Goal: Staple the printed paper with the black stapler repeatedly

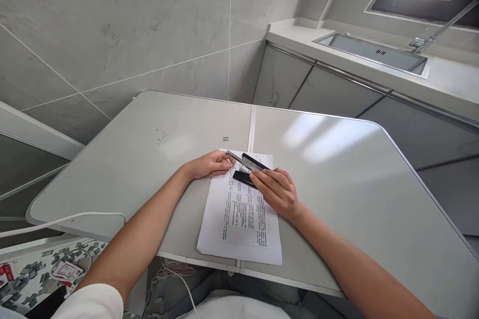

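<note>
A black stapler (249,169) stands open over the top edge of a printed sheet of paper (243,224), held between a person's two bare hands. The right hand (279,192), reaching in over the sheet's upper right corner, is closed around the stapler's black body, fingers laid along it. The left hand (209,164), resting at the sheet's upper left corner, has its fingers drawn narrowly together on the tip of the stapler's silver rail, which juts out past the black base. The sheet lies on a grey folding table (337,169), its lower edge just over the table's near rim. Beyond the sheet's top edge, near but apart from it, lies a short strip of staples (225,138); farther off to the sheet's upper left is a scatter of loose staples (161,135), too small to count. A white cable (67,219) runs along the table's rim well to the left of the sheet. Far beyond the sheet's upper right, a sink (374,52) with a faucet (437,30) is set in a counter. Nothing lies between either hand and the stapler. In all: one stapler, one sheet that shows, two hands, one staple strip, one cable, one sink, one faucet.
</note>
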`<state>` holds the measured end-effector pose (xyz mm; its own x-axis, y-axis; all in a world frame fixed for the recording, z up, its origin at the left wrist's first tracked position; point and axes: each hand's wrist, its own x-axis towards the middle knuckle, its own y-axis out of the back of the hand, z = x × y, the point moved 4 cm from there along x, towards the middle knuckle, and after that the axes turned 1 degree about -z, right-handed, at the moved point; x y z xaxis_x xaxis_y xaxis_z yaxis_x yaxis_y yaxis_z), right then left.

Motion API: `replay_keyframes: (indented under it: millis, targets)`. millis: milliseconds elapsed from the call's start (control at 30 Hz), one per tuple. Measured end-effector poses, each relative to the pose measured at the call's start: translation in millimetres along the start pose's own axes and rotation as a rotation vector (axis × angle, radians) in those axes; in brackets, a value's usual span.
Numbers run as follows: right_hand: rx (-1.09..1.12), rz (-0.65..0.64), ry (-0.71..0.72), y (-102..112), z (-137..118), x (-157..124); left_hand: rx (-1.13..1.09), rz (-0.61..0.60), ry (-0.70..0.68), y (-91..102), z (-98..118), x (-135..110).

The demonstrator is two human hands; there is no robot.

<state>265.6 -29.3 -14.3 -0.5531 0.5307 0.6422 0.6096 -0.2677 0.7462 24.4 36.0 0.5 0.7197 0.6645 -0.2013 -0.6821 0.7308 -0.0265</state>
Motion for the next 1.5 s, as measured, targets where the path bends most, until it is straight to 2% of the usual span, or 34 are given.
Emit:
replay_keyframes:
  millis: [133, 267, 433, 567, 867, 967, 1067, 1133, 1200, 1300, 1400, 1500]
  targets:
    - [-0.095, -0.026, 0.092, 3.2, -4.7, 1.0, -0.148, 0.032, 0.015, 3.0, -6.1, 0.1]
    - [-0.192, 0.052, 0.208, 10.0, -12.9, 6.6, -0.202, 0.030, 0.050, 4.7, -10.6, 0.7]
    - [-0.258, 0.163, 0.268, 11.0, -18.9, 10.3, -0.215, -0.022, 0.077, 0.8, -9.9, 1.3]
    - [-0.332, 0.185, 0.333, 10.2, -22.8, 12.0, -0.207, -0.037, 0.095, -0.3, -10.2, 1.5]
    - [-0.308, 0.162, 0.325, 11.6, -20.8, 12.8, -0.257, -0.036, 0.061, 3.9, -11.6, 0.8]
    - [-0.291, 0.173, 0.227, 12.9, -14.2, 13.0, -0.241, -0.020, 0.073, 4.6, -13.0, 1.2]
    - [-0.246, 0.260, -0.001, 20.0, -4.0, 16.1, -0.250, 0.050, 0.064, 9.0, -15.8, 3.0]
    - [-0.143, 0.294, -0.192, 25.2, 2.7, 18.8, -0.284, 0.144, 0.022, 15.4, -17.2, 4.4]
    - [0.050, 0.211, -0.371, 24.4, 7.6, 21.6, -0.333, 0.266, -0.048, 23.5, -17.8, 4.7]
    - [0.369, -0.048, -0.518, 12.0, 6.2, 23.1, -0.359, 0.381, -0.135, 31.1, -17.0, 3.7]
    - [0.524, -0.223, -0.531, -0.2, 0.3, 21.6, -0.304, 0.346, -0.154, 28.1, -15.1, 3.6]
    - [0.520, -0.279, -0.492, -5.5, -0.8, 20.0, -0.218, 0.218, -0.143, 17.7, -12.6, 4.3]
